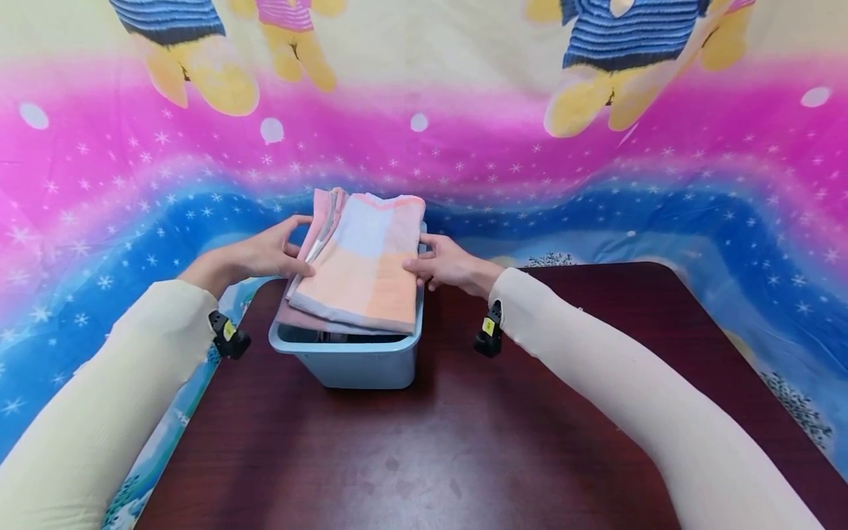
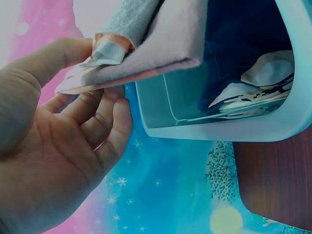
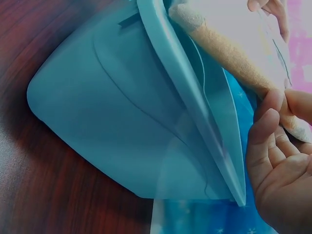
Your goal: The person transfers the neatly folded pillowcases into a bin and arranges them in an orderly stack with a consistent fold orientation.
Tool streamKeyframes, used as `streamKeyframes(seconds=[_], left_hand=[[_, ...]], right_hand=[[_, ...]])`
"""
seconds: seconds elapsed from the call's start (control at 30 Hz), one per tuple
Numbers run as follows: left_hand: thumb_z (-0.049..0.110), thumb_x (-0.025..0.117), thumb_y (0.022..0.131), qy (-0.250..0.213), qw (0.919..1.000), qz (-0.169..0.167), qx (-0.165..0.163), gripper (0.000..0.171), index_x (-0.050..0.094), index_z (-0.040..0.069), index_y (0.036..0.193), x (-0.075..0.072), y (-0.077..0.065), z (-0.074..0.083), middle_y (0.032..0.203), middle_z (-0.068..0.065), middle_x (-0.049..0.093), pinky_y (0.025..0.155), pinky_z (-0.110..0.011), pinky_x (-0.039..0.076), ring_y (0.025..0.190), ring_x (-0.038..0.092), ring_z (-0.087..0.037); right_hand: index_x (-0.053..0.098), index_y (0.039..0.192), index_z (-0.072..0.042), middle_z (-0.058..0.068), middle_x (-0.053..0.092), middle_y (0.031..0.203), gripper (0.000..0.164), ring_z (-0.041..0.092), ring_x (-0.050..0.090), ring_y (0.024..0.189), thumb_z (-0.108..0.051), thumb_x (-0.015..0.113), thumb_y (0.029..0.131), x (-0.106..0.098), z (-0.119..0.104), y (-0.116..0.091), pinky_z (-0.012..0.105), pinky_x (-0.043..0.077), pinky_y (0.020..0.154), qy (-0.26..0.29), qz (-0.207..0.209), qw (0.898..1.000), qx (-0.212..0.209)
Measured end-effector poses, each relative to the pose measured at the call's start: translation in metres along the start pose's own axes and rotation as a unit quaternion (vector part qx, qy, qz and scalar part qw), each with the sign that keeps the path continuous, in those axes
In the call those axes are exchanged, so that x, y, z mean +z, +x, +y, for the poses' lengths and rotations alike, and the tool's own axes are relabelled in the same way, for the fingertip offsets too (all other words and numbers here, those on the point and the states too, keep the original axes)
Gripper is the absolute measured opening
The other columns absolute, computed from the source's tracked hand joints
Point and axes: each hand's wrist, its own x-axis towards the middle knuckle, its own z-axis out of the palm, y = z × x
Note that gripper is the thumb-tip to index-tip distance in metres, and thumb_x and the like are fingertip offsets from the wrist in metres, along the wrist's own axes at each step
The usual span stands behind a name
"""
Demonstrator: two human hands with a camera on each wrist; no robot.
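Observation:
A folded towel (image 1: 374,250) in pink, pale blue and orange checks lies tilted over the top of a light blue plastic bin (image 1: 361,364). My left hand (image 1: 261,254) pinches its left edge; the left wrist view shows the thumb (image 2: 53,56) above the folded layers and the fingers curled beneath. On the opposite edge, my right hand (image 1: 453,265) pinches the towel between thumb and fingers, just outside the bin's rim. Dark navy cloth (image 2: 239,39) and a white patterned cloth (image 2: 265,80) lie inside the bin, mostly hidden from the head view.
The bin stands on a dark reddish-brown wooden table (image 1: 424,456), near its far left corner. Behind the table hangs a pink and blue printed curtain (image 1: 490,147) with bears and snowflakes, which also runs along both sides.

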Motion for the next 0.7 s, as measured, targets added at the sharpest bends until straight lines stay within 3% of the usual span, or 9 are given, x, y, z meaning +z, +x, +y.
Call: streamKeyframes(seconds=[0.27, 0.7], left_hand=[[0.018, 0.068, 0.096, 0.000, 0.9999, -0.006, -0.013, 0.096, -0.003, 0.016, 0.161, 0.000, 0.002, -0.003, 0.138, -0.030, 0.057, 0.106, -0.060, 0.047, 0.112, 0.069, -0.034], [0.016, 0.067, 0.096, -0.006, 0.9998, 0.001, -0.021, 0.099, -0.007, 0.015, 0.162, 0.004, 0.006, -0.012, 0.141, -0.034, 0.054, 0.101, -0.057, 0.052, 0.118, 0.066, -0.041]], right_hand=[[0.036, 0.151, -0.017, 0.006, 0.067, 0.094, 0.053, 0.015, 0.061, 0.070, -0.022, 0.058, 0.104, 0.005, 0.003, 0.004, 0.026, 0.052, 0.063, -0.001, -0.007, 1.000, 0.005], [0.033, 0.156, -0.021, 0.010, 0.068, 0.104, 0.058, 0.015, 0.061, 0.069, -0.020, 0.058, 0.103, 0.012, 0.005, 0.009, 0.032, 0.053, 0.067, -0.001, 0.021, 1.000, 0.010]])
